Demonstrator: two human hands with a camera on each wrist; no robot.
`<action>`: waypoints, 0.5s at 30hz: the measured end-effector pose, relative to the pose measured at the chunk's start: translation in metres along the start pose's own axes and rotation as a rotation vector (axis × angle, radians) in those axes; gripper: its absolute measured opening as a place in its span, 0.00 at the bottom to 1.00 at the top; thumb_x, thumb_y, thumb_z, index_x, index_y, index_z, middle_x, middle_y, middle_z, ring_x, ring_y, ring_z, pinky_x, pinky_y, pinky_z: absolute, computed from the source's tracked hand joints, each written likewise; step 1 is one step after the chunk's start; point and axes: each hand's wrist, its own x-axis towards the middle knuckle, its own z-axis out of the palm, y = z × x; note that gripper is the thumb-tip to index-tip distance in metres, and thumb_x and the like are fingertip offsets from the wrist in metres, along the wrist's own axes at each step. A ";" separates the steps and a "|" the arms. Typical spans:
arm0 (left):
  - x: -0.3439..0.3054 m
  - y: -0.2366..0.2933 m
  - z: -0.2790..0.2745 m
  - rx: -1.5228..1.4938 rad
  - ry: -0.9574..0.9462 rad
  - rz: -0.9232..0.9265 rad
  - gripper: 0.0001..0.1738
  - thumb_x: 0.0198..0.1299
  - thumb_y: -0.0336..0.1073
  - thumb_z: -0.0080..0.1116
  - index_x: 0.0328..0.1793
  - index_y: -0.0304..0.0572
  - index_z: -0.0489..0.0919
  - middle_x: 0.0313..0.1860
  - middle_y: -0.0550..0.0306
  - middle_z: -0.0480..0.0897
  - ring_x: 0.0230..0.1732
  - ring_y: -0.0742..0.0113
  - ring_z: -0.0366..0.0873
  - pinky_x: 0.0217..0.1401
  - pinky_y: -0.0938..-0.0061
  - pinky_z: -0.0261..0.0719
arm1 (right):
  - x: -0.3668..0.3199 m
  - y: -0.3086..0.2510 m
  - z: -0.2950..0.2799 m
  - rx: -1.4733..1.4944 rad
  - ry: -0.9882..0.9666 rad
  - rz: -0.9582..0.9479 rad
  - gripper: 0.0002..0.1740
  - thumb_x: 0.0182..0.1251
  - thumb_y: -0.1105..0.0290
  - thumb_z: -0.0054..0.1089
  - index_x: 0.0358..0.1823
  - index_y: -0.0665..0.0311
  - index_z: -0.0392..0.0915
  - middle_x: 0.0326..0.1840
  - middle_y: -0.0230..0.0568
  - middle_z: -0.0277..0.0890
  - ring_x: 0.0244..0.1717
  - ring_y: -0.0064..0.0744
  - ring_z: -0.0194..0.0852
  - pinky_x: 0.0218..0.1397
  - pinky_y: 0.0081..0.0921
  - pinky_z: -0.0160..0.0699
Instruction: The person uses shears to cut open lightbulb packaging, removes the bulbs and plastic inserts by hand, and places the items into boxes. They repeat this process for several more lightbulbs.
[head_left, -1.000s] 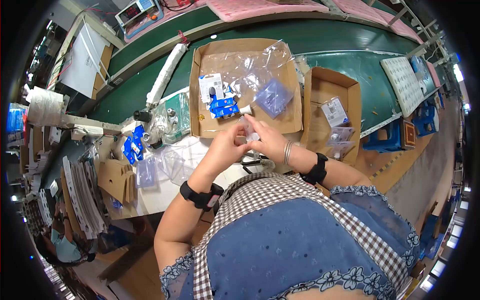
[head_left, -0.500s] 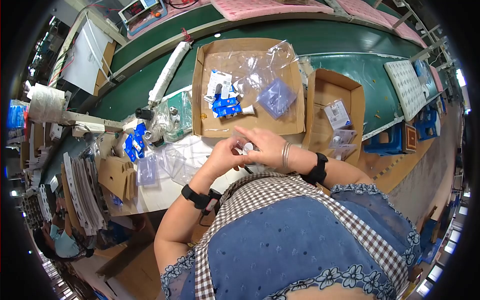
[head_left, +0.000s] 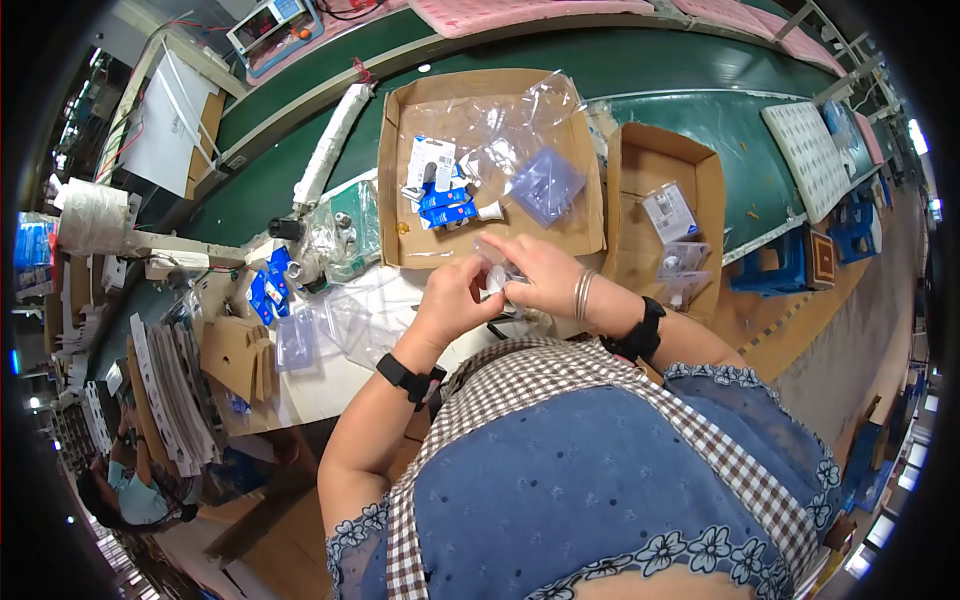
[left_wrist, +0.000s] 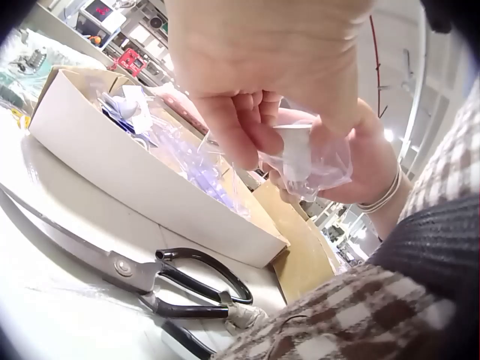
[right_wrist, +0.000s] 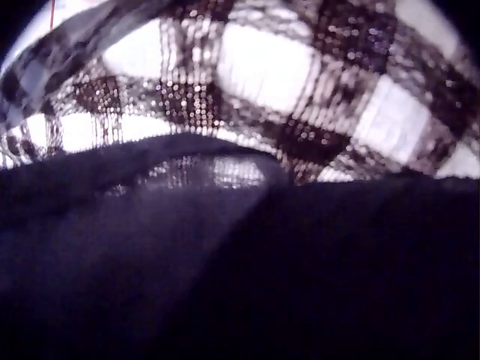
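Note:
In front of the apron my left hand [head_left: 453,300] and right hand [head_left: 548,278] meet around a small clear plastic package [left_wrist: 330,163]. Inside it shows a white cylindrical piece [left_wrist: 296,154]. My left thumb and fingers pinch the near side of the package, over the white piece. The right hand's fingers are bent around the far side, partly hidden by the left hand in the left wrist view. Below the hands, scissors [left_wrist: 135,274] with black handles lie on the white tabletop. The right wrist view has only checked apron and dark cloth.
A shallow cardboard tray [head_left: 440,254] beyond the hands holds blue-and-white cards, a white cone-shaped piece [head_left: 490,211] and clear plastic shells [head_left: 547,187]. Right of it, a smaller cardboard box [head_left: 640,150] contains several packed items. Left are clear shells [head_left: 296,342] and stacked brown cards [head_left: 232,358].
Both hands dipped toward the body, then rose slightly, still together on the package. The right fingers have shifted over its top. The tray's contents look unchanged.

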 end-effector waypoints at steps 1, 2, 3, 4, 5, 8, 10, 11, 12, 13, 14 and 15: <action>0.000 0.002 0.002 -0.025 0.023 -0.043 0.16 0.37 0.37 0.64 0.31 0.34 0.75 0.20 0.53 0.76 0.19 0.66 0.74 0.25 0.75 0.72 | 0.000 0.000 0.000 0.018 0.034 0.000 0.39 0.50 0.56 0.51 0.66 0.59 0.55 0.44 0.54 0.67 0.46 0.50 0.67 0.52 0.38 0.66; 0.000 0.003 0.005 -0.067 0.052 -0.086 0.15 0.38 0.37 0.64 0.29 0.35 0.74 0.19 0.55 0.74 0.19 0.70 0.73 0.24 0.76 0.72 | -0.001 0.000 -0.001 0.036 0.067 -0.003 0.38 0.50 0.56 0.50 0.65 0.59 0.56 0.44 0.54 0.68 0.46 0.51 0.67 0.52 0.37 0.66; 0.000 0.001 0.008 -0.066 0.050 -0.083 0.15 0.38 0.37 0.64 0.29 0.35 0.74 0.19 0.55 0.74 0.19 0.70 0.73 0.24 0.76 0.72 | -0.001 -0.001 -0.003 0.036 0.070 -0.001 0.38 0.50 0.56 0.50 0.65 0.59 0.56 0.44 0.54 0.68 0.46 0.51 0.67 0.52 0.37 0.66; 0.000 -0.003 0.012 -0.166 0.041 -0.154 0.15 0.38 0.37 0.64 0.29 0.34 0.74 0.19 0.56 0.73 0.20 0.72 0.73 0.24 0.76 0.71 | -0.002 -0.002 -0.005 0.070 0.046 0.048 0.37 0.50 0.56 0.50 0.64 0.59 0.58 0.44 0.55 0.69 0.47 0.51 0.68 0.52 0.37 0.67; 0.000 -0.009 0.016 -0.264 0.034 -0.223 0.16 0.38 0.37 0.64 0.29 0.34 0.74 0.18 0.58 0.72 0.20 0.74 0.73 0.24 0.77 0.71 | -0.002 -0.001 -0.006 0.103 0.023 0.095 0.36 0.50 0.56 0.50 0.63 0.60 0.60 0.45 0.55 0.69 0.47 0.51 0.68 0.52 0.36 0.67; 0.000 -0.029 0.031 -0.390 0.001 -0.263 0.13 0.42 0.37 0.63 0.29 0.35 0.74 0.16 0.61 0.71 0.17 0.76 0.71 0.20 0.78 0.70 | -0.003 0.008 -0.004 0.183 -0.004 0.152 0.34 0.50 0.56 0.50 0.61 0.60 0.64 0.43 0.55 0.71 0.47 0.49 0.70 0.52 0.35 0.68; 0.000 -0.011 0.018 -0.573 0.032 -0.417 0.12 0.45 0.37 0.60 0.29 0.36 0.73 0.16 0.61 0.72 0.15 0.76 0.70 0.18 0.78 0.70 | -0.005 0.015 -0.002 0.148 0.042 0.154 0.34 0.49 0.56 0.50 0.60 0.60 0.64 0.43 0.55 0.71 0.46 0.48 0.70 0.51 0.35 0.68; 0.001 -0.004 0.013 -0.753 0.062 -0.569 0.11 0.48 0.37 0.58 0.28 0.36 0.73 0.16 0.61 0.72 0.13 0.75 0.68 0.15 0.79 0.70 | -0.008 0.019 -0.004 0.112 0.091 0.154 0.33 0.49 0.56 0.51 0.59 0.60 0.65 0.43 0.55 0.71 0.45 0.48 0.70 0.50 0.34 0.69; -0.002 -0.040 0.007 -0.908 0.111 -0.482 0.09 0.54 0.36 0.50 0.29 0.35 0.71 0.17 0.60 0.72 0.11 0.74 0.69 0.13 0.77 0.73 | -0.014 0.018 -0.015 0.042 0.127 0.282 0.33 0.49 0.57 0.51 0.60 0.61 0.65 0.42 0.53 0.72 0.45 0.44 0.71 0.50 0.31 0.69; -0.004 -0.041 -0.013 -0.922 0.138 -0.529 0.11 0.55 0.37 0.50 0.30 0.35 0.71 0.17 0.57 0.73 0.12 0.71 0.71 0.13 0.78 0.72 | -0.017 0.036 -0.022 0.430 0.105 0.321 0.34 0.50 0.58 0.51 0.62 0.60 0.62 0.44 0.51 0.71 0.45 0.40 0.71 0.50 0.27 0.70; -0.004 -0.045 -0.020 -0.906 0.150 -0.534 0.12 0.56 0.38 0.50 0.32 0.35 0.71 0.19 0.57 0.73 0.12 0.72 0.72 0.13 0.79 0.72 | -0.019 0.053 -0.023 0.546 0.123 0.256 0.36 0.50 0.58 0.53 0.63 0.60 0.61 0.44 0.50 0.71 0.46 0.38 0.71 0.50 0.26 0.69; -0.008 -0.046 -0.023 -0.891 0.162 -0.545 0.12 0.57 0.39 0.49 0.33 0.34 0.71 0.21 0.56 0.74 0.12 0.72 0.72 0.12 0.80 0.72 | -0.021 0.054 -0.024 0.665 0.135 0.195 0.37 0.49 0.58 0.55 0.64 0.59 0.60 0.44 0.49 0.71 0.47 0.37 0.71 0.50 0.26 0.69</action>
